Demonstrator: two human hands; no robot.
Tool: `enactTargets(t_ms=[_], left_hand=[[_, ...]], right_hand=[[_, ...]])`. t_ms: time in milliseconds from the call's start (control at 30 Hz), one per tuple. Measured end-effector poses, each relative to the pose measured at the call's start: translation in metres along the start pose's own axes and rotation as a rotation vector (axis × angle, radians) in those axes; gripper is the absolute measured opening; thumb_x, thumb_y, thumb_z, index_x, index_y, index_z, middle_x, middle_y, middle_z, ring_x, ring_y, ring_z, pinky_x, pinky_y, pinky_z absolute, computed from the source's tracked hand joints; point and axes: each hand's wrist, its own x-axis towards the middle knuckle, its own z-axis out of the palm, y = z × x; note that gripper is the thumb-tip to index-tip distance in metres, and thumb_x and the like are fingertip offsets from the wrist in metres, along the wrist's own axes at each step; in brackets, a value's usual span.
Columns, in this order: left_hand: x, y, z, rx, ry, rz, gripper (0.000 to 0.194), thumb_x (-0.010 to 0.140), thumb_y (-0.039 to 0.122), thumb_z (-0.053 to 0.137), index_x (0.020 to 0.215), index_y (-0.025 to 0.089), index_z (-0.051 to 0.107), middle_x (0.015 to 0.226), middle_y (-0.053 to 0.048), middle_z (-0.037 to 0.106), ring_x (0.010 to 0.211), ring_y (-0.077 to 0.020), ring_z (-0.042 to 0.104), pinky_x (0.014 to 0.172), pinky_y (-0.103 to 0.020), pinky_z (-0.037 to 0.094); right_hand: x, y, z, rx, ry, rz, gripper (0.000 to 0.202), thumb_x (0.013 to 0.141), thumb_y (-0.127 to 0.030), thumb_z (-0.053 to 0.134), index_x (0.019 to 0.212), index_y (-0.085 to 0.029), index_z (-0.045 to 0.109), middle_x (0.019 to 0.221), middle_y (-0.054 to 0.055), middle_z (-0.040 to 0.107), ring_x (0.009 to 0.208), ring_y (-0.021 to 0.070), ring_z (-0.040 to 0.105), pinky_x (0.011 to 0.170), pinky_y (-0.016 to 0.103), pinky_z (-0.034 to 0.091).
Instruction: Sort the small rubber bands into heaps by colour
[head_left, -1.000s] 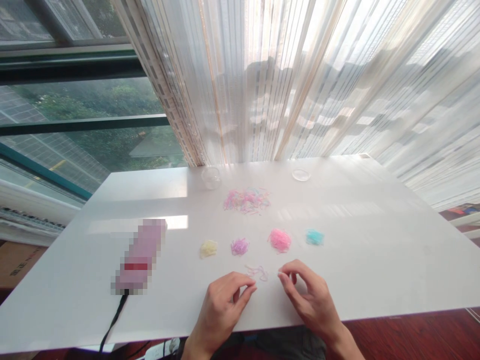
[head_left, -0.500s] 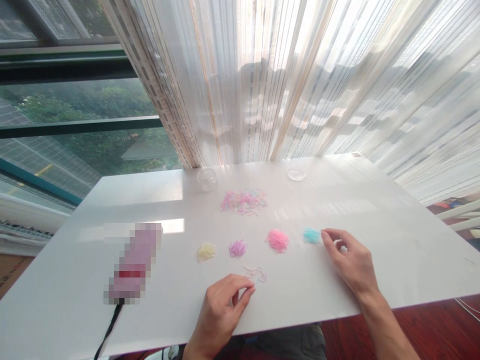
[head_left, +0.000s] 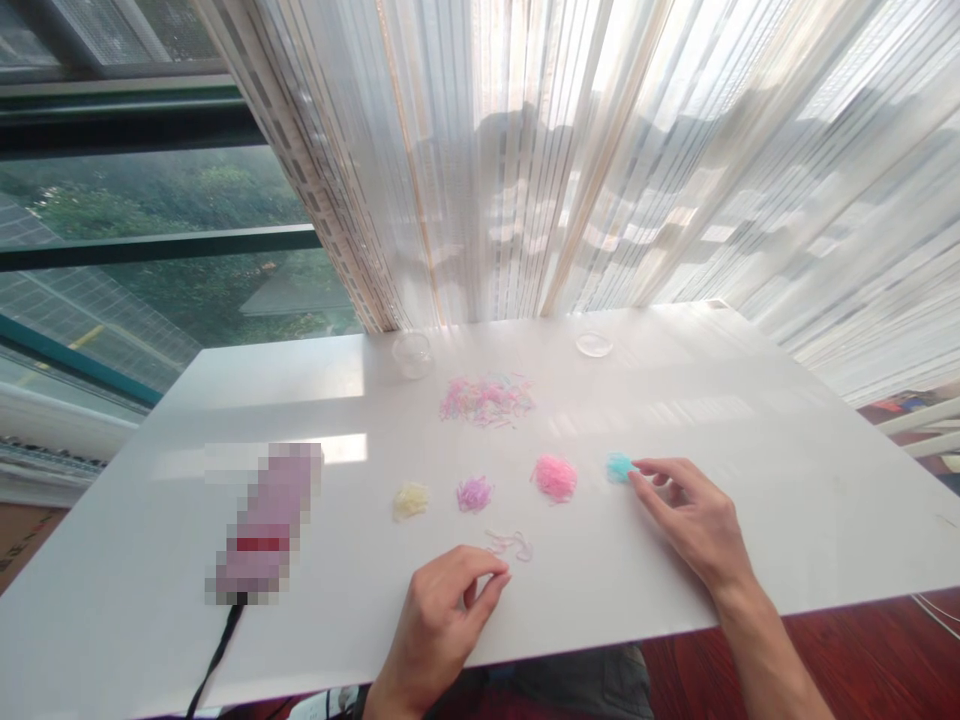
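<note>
My right hand (head_left: 690, 510) is at the right edge of a small pile of blue strands (head_left: 619, 467), its thumb and forefinger tips slightly apart and touching or nearly touching the pile. My left hand (head_left: 454, 605) rests near the front edge, thumb and forefinger pinched together; anything between them is too small to make out. Just beyond those fingertips lie a few loose pale pink strands (head_left: 514, 545). In a row with the blue pile are a pink pile (head_left: 555, 479), a purple pile (head_left: 475, 494) and a pale yellow pile (head_left: 411, 500).
Behind the row lies a spread heap of mixed-colour strands (head_left: 486, 401). Two clear round containers or lids, one at left (head_left: 413, 356) and one at right (head_left: 594, 345), sit near the curtain (head_left: 480, 200). A blurred purple object (head_left: 270, 520) with a black strap lies left on the white table (head_left: 337, 560).
My right hand has shifted slightly left against the blue pile, and its thumb and forefinger have parted. My left hand keeps its pinch in the same place.
</note>
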Motion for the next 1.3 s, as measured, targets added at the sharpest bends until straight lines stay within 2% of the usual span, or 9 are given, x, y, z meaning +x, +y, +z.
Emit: enactTargets(t_ms=[167, 333, 433, 500, 600, 700, 867, 1067, 1300], left_hand=[[0.000, -0.001, 0.000, -0.005, -0.002, -0.007, 0.007, 0.100, 0.015, 0.068, 0.101, 0.021, 0.071, 0.086, -0.003, 0.077, 0.066, -0.0128, 0.068, 0.062, -0.020, 0.055], [-0.001, -0.001, 0.001, -0.002, 0.021, -0.006, 0.006, 0.101, 0.016, 0.068, 0.100, 0.021, 0.071, 0.086, -0.002, 0.078, 0.066, -0.0120, 0.068, 0.062, -0.019, 0.055], [0.000, 0.001, 0.001, 0.003, 0.038, 0.002, 0.005, 0.101, 0.018, 0.068, 0.100, 0.020, 0.072, 0.085, -0.003, 0.078, 0.065, -0.0117, 0.069, 0.063, -0.019, 0.056], [0.002, 0.002, 0.000, 0.009, 0.038, 0.003, 0.005, 0.101, 0.018, 0.069, 0.100, 0.020, 0.073, 0.085, -0.003, 0.079, 0.065, -0.0117, 0.069, 0.063, -0.019, 0.057], [0.002, 0.002, -0.001, 0.012, 0.032, 0.006, 0.004, 0.101, 0.020, 0.070, 0.100, 0.021, 0.074, 0.085, -0.002, 0.080, 0.065, -0.0115, 0.070, 0.065, -0.019, 0.058], [0.001, 0.001, -0.001, 0.015, 0.023, 0.002, 0.004, 0.101, 0.022, 0.070, 0.100, 0.021, 0.074, 0.086, -0.002, 0.080, 0.063, -0.0113, 0.069, 0.066, -0.020, 0.058], [0.000, 0.001, -0.001, 0.019, 0.029, 0.000, 0.005, 0.101, 0.023, 0.070, 0.101, 0.021, 0.075, 0.085, -0.001, 0.081, 0.065, -0.0119, 0.071, 0.067, -0.020, 0.058], [0.002, 0.002, -0.001, 0.030, 0.022, 0.000, 0.006, 0.101, 0.023, 0.070, 0.100, 0.021, 0.076, 0.084, -0.001, 0.081, 0.062, -0.0115, 0.069, 0.065, -0.020, 0.058], [0.003, 0.003, -0.001, -0.011, 0.017, -0.019, 0.006, 0.100, 0.018, 0.069, 0.102, 0.020, 0.074, 0.089, -0.003, 0.080, 0.064, -0.0113, 0.069, 0.065, -0.019, 0.059]], right_hand=[[0.000, 0.003, -0.002, -0.005, 0.015, -0.042, 0.041, 0.095, -0.063, 0.066, 0.096, -0.023, 0.078, 0.083, 0.003, 0.069, 0.062, 0.0167, 0.058, 0.062, 0.032, 0.054], [-0.011, -0.016, -0.003, 0.035, 0.066, -0.174, 0.019, 0.099, -0.038, 0.067, 0.097, -0.022, 0.076, 0.084, 0.004, 0.070, 0.067, 0.0180, 0.060, 0.066, 0.033, 0.055], [-0.029, -0.043, 0.005, 0.164, -0.049, -0.290, 0.009, 0.099, -0.025, 0.067, 0.103, -0.023, 0.075, 0.089, 0.004, 0.073, 0.071, 0.0181, 0.065, 0.064, 0.030, 0.056], [-0.042, -0.061, 0.013, 0.265, -0.150, -0.353, 0.014, 0.099, -0.019, 0.066, 0.110, -0.024, 0.073, 0.091, 0.005, 0.074, 0.077, 0.0195, 0.068, 0.067, 0.031, 0.059], [-0.056, -0.082, 0.028, 0.372, -0.308, -0.418, 0.027, 0.099, -0.016, 0.066, 0.124, -0.025, 0.071, 0.099, 0.007, 0.075, 0.088, 0.0218, 0.072, 0.076, 0.033, 0.063], [-0.062, -0.091, 0.040, 0.423, -0.379, -0.437, 0.030, 0.099, -0.017, 0.067, 0.128, -0.025, 0.069, 0.103, 0.008, 0.075, 0.091, 0.0222, 0.072, 0.079, 0.034, 0.064], [-0.067, -0.093, 0.048, 0.456, -0.408, -0.447, 0.022, 0.100, -0.016, 0.066, 0.120, -0.025, 0.070, 0.098, 0.006, 0.075, 0.087, 0.0202, 0.072, 0.077, 0.030, 0.062], [-0.069, -0.091, 0.051, 0.454, -0.374, -0.434, 0.016, 0.102, -0.011, 0.062, 0.109, -0.023, 0.070, 0.088, 0.005, 0.074, 0.078, 0.0185, 0.070, 0.070, 0.028, 0.059], [-0.066, -0.089, 0.051, 0.483, -0.368, -0.398, 0.017, 0.099, -0.010, 0.063, 0.106, -0.023, 0.070, 0.088, 0.004, 0.073, 0.078, 0.0180, 0.071, 0.070, 0.027, 0.059]])
